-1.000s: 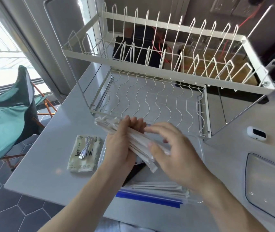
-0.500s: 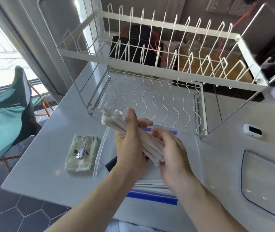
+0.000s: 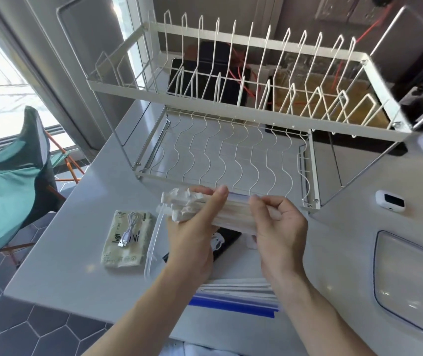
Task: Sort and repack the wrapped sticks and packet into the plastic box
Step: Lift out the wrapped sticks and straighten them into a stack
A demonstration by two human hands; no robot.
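My left hand (image 3: 192,235) and my right hand (image 3: 279,227) both grip a bundle of white paper-wrapped sticks (image 3: 236,214), held level above the clear plastic box (image 3: 151,242). The bundle's loose wrapper ends stick out to the left past my left hand. More wrapped sticks (image 3: 233,289) lie in the box's near end, above its blue-edged rim. A dark item lies on the box floor under my hands. The pale green packet (image 3: 125,240), with a coiled cable on top, lies on the counter left of the box.
A white wire dish rack (image 3: 231,119) stands right behind the box. A clear lid or tray (image 3: 411,286) lies at the right, a small white device (image 3: 390,201) beyond it. The counter's left edge drops to a tiled floor with a green chair (image 3: 4,181).
Both hands turned the bundle from slanted to nearly level. My right hand moved from under the bundle's lower end to gripping its right end. The view shifted slightly.
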